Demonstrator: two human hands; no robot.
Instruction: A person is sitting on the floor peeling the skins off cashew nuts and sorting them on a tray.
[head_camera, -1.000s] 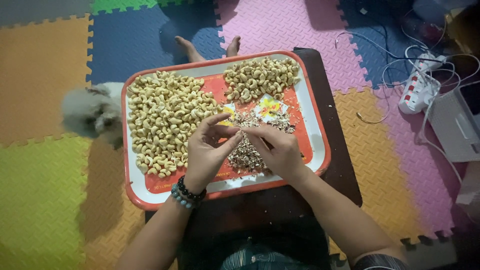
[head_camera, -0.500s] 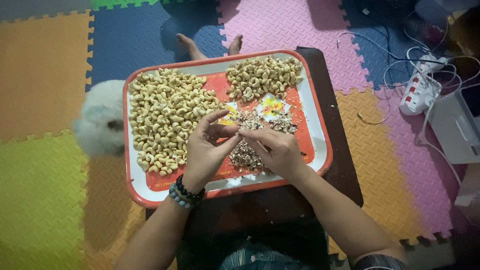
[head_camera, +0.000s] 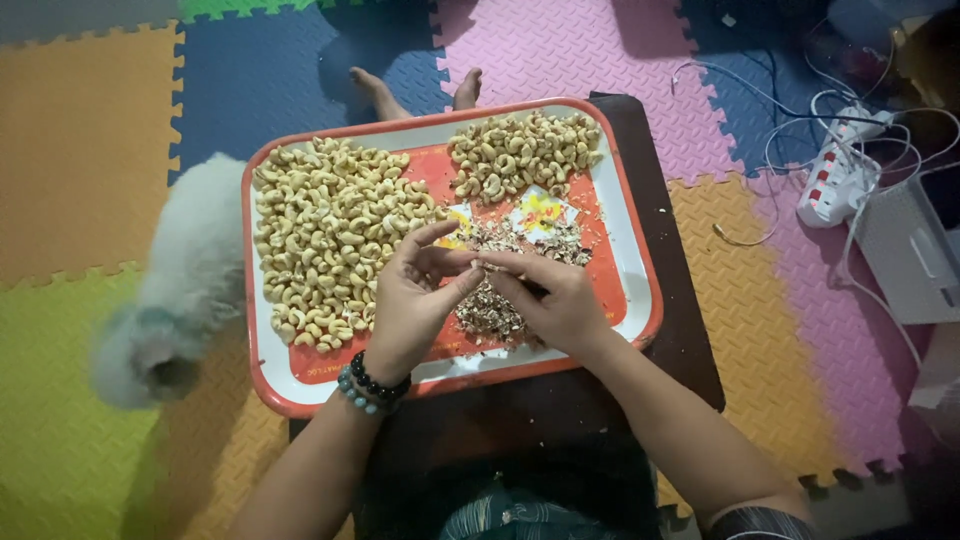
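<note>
A red and white tray (head_camera: 640, 270) rests on a small dark table (head_camera: 690, 340). A big heap of pale cashew nuts (head_camera: 325, 235) fills its left side, and a smaller heap of nuts (head_camera: 525, 155) lies at the top right. Brown skin flakes (head_camera: 495, 305) are piled in the middle. My left hand (head_camera: 410, 300) and my right hand (head_camera: 550, 295) meet over the flakes, fingertips pinching one small nut (head_camera: 478, 266) between them. Bead bracelets circle my left wrist.
A fluffy white dog (head_camera: 175, 300) stands at the tray's left edge. Colourful foam mats (head_camera: 90, 150) cover the floor. Two bare feet (head_camera: 415, 90) show beyond the tray. A power strip (head_camera: 840, 175) with white cables lies at the right.
The white dog has moved in from the left and now stands against the tray's left edge. My hands stay together over the flakes, fingers shifting slightly.
</note>
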